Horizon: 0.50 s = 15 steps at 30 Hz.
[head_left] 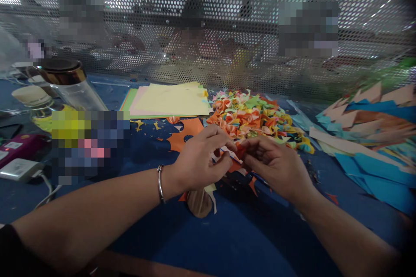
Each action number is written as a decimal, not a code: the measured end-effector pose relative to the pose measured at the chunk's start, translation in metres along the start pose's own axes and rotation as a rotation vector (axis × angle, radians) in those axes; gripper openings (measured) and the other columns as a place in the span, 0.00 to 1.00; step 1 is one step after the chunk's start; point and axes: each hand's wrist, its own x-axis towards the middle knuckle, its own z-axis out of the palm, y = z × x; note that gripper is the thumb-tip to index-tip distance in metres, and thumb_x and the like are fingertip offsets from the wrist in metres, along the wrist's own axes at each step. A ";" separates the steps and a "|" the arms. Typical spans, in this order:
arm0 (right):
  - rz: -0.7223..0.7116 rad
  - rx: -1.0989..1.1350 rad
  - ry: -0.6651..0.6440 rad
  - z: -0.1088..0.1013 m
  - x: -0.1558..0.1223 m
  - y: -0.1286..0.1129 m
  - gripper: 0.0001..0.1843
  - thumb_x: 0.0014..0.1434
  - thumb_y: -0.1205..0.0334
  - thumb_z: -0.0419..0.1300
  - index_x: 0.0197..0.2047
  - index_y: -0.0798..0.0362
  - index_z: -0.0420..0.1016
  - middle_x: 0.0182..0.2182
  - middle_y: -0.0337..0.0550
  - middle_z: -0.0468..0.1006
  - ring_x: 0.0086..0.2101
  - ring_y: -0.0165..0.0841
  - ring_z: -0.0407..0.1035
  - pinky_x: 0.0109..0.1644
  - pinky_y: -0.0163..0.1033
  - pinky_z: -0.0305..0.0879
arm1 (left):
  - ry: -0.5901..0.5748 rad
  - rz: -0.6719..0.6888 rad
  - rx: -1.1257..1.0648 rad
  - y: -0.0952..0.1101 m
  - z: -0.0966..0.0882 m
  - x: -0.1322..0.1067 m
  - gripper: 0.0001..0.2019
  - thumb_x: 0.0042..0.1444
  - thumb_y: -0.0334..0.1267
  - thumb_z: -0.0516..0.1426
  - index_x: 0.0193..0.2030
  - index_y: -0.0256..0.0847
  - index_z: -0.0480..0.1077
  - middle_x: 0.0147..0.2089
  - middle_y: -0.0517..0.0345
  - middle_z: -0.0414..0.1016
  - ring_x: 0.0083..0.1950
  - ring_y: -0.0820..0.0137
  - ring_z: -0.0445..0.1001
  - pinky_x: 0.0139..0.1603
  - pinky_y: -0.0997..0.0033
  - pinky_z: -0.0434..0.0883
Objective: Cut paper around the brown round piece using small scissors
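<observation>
Over the middle of the blue table, my left hand [199,158] and my right hand [281,164] come together at a small orange paper piece [239,150]. Thumb and fingers of both hands are bent inward around it; the exact pinch is partly hidden. Just behind lies a heap of small folded paper flowers [253,114] in orange, yellow, green and pink. An orange sheet with round cut-outs [193,127] shows behind my left hand. Below that hand rests a brown rounded object [199,204], its upper part covered, beside paper scraps.
A stack of coloured paper sheets [172,99] lies at the back. Folded blue and peach paper [367,169] spreads at right. A lidded glass bottle [78,93] and a white charger [21,169] with a cable are at left. A perforated metal screen [208,58] closes the back.
</observation>
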 end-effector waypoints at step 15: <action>-0.012 0.011 -0.017 0.001 0.002 -0.004 0.07 0.56 0.59 0.64 0.38 0.51 0.77 0.24 0.38 0.78 0.24 0.31 0.72 0.28 0.35 0.71 | -0.083 -0.075 -0.015 0.000 0.000 0.000 0.08 0.58 0.31 0.57 0.42 0.39 0.75 0.44 0.53 0.73 0.38 0.72 0.73 0.40 0.70 0.74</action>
